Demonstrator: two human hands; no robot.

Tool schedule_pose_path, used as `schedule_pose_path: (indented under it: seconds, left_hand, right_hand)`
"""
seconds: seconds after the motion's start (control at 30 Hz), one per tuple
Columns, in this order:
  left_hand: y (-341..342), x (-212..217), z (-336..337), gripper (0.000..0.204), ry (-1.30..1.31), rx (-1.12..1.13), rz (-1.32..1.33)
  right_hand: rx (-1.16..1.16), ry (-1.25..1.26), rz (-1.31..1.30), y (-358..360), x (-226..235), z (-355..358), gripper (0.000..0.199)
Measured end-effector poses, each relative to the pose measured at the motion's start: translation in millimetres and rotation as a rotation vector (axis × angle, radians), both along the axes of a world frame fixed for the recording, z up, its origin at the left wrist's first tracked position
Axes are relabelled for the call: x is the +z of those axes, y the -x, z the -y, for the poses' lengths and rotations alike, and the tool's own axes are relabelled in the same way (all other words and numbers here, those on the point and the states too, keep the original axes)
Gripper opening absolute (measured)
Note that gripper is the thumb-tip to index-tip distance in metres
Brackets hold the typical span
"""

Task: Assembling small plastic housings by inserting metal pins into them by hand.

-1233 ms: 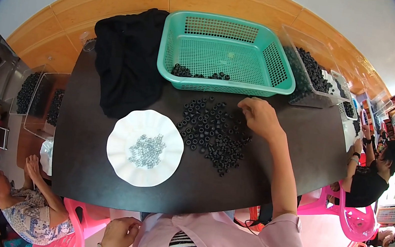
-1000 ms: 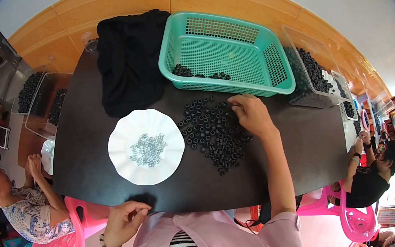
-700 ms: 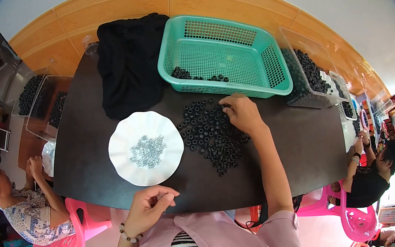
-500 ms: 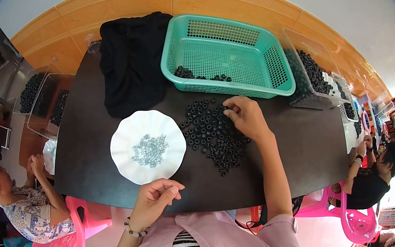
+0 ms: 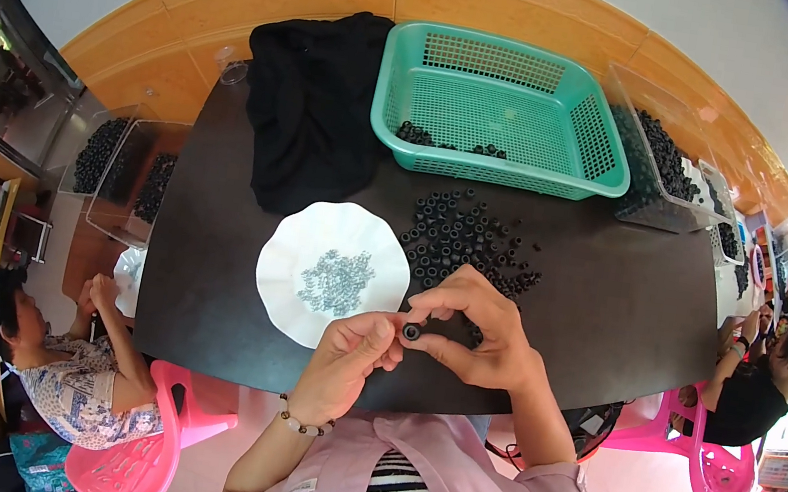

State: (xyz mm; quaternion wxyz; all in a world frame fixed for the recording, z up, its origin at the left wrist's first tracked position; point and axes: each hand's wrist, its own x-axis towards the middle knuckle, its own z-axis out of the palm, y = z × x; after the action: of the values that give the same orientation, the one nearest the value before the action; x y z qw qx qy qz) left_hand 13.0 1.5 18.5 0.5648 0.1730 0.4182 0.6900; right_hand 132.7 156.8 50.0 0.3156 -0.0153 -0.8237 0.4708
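My right hand (image 5: 482, 337) pinches a small black ring-shaped part (image 5: 412, 331) between thumb and fingertips, its round opening facing up. Touching or nearly touching that part are the closed fingertips of my left hand (image 5: 347, 365); whether they hold a tiny piece is too small to make out. Left of the hands lies a white wavy-edged plate (image 5: 274, 275) bearing a heap of tiny clear pieces (image 5: 337, 281). Beyond my right hand a loose pile of the same black parts (image 5: 466, 236) spreads over the dark table (image 5: 205, 300), partly hidden by that hand.
A green mesh basket (image 5: 500, 172) with several black parts stands at the back, beside a black cloth (image 5: 312, 114). Clear bins of black parts flank the table, one at right (image 5: 655, 217), one at left (image 5: 117, 207). Co-workers sit left (image 5: 87, 354) and right (image 5: 762, 383).
My right hand has come back from the pile toward me with a black ring-shaped part and now meets my left hand. The whole view has shifted slightly.
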Motion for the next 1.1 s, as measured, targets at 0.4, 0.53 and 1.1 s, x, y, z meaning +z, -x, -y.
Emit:
schedule_pose_path:
  seconds: [0.4,0.53,1.1]
  left_hand:
    - [-0.5,-15.2,21.2,0.028,0.0,-0.021,0.16]
    - [1.0,-23.7,27.6,0.029,-0.01,-0.008,0.192]
    - [-5.3,-27.9,51.5,0.028,-0.089,0.025,0.36]
  right_hand:
    - [0.158,0.129,0.063,3.9,-16.2,16.9,0.04]
    - [0.132,0.088,0.071,4.1,-12.6,18.0,0.039]
    - [0.188,-0.223,0.103,18.2,3.0,35.2,0.042]
